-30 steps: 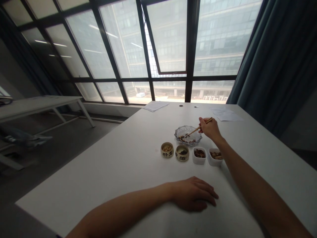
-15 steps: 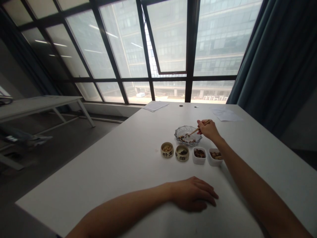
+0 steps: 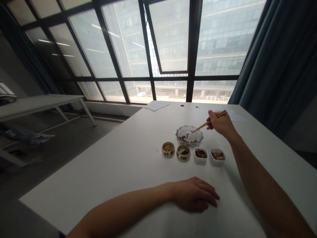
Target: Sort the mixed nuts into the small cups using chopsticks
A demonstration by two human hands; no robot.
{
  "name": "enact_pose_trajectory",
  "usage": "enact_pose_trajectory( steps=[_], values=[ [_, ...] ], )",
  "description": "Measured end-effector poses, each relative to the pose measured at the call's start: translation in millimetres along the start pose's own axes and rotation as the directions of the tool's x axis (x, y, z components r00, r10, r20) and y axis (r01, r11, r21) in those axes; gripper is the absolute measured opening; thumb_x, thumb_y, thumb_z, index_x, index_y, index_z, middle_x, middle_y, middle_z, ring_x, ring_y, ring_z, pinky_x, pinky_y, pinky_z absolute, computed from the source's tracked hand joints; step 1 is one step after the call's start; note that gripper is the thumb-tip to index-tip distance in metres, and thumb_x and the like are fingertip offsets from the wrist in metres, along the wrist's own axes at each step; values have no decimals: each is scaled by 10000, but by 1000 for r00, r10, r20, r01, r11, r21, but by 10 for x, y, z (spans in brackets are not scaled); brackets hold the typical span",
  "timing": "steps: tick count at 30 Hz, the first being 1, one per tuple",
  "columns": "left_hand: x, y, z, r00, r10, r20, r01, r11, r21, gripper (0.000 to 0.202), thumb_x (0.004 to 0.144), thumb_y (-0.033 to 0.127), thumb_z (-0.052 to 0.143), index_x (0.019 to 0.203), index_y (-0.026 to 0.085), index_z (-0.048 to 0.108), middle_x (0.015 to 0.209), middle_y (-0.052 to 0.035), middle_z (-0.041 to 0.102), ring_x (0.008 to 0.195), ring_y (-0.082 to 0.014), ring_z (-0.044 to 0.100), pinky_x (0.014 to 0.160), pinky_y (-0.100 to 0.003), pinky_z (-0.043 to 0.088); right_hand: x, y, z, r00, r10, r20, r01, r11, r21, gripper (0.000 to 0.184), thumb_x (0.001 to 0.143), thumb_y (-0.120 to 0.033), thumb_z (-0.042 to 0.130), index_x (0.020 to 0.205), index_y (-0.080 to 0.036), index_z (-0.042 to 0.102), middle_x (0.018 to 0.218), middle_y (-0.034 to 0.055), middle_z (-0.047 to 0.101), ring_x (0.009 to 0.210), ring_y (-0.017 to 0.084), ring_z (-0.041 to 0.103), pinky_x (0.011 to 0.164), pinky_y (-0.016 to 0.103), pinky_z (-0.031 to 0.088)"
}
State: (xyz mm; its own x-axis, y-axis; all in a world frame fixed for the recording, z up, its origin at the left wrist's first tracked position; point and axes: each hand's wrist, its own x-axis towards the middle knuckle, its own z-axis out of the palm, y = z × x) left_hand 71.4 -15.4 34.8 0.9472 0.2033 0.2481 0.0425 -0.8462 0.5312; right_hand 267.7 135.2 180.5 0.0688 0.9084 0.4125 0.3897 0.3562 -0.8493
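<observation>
My right hand [image 3: 221,124] is closed around a pair of wooden chopsticks [image 3: 207,122], raised to the right of a cut-glass bowl [image 3: 189,135] that holds mixed dark and pale bits. The chopstick tips hover just over the bowl's right side. In front of the bowl stand a row of small dishes: two tan cups with dark lettering [image 3: 168,149] [image 3: 183,152] and two white cups [image 3: 200,155] [image 3: 217,157], each with some food in it. My left hand [image 3: 195,197] lies flat on the white table [image 3: 128,165], fingers spread, holding nothing.
Sheets of paper [image 3: 157,105] lie at the table's far edge, another sheet [image 3: 235,115] at the far right. A second white table [image 3: 37,102] stands to the left across the grey floor. Large windows run behind; a dark curtain [image 3: 279,66] hangs at the right.
My right hand has lifted and drawn back to the right, pulling the chopstick tips from inside the bowl to just above its right side. My left hand stays put.
</observation>
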Motion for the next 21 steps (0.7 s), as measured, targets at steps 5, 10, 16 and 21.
enact_pose_trajectory(
  steps=[5, 10, 16, 21],
  values=[
    [6, 15, -5, 1000, -10, -4, 10, 1000, -8, 364, 948, 303, 526, 1244, 170, 691, 1441, -97, 668, 1416, -237, 560, 1244, -339, 372, -302, -492, -472, 973, 55, 225, -49, 998, -31, 515, 941, -594, 696, 686, -147, 704, 534, 104, 699, 438, 199, 698, 420, 238, 570],
    [19, 31, -10, 999, -32, -8, 32, 999, -21, 356, 943, 306, 525, 1221, 173, 702, 1426, -95, 679, 1404, -243, 571, 1235, -352, 387, -513, -688, -617, 932, 131, 338, -126, 991, -35, 419, 901, -534, 776, 733, -154, 730, 647, 119, 753, 495, 223, 734, 452, 270, 615],
    [23, 35, -12, 1000, -29, -7, 29, 999, -39, 340, 936, 300, 543, 1220, 186, 691, 1424, -116, 678, 1419, -243, 559, 1234, -376, 386, -420, -533, -581, 907, 120, 403, -143, 989, 27, 324, 832, -483, 856, 741, -191, 750, 714, 148, 769, 595, 305, 778, 532, 378, 679],
    [15, 35, -15, 999, -42, -2, 41, 998, -51, 342, 933, 306, 548, 1222, 192, 690, 1433, -111, 673, 1421, -244, 557, 1241, -382, 375, -232, -309, -422, 975, -12, 222, -16, 992, 125, 380, 879, -553, 783, 783, -187, 750, 778, 140, 781, 588, 273, 770, 542, 377, 677]
  ],
)
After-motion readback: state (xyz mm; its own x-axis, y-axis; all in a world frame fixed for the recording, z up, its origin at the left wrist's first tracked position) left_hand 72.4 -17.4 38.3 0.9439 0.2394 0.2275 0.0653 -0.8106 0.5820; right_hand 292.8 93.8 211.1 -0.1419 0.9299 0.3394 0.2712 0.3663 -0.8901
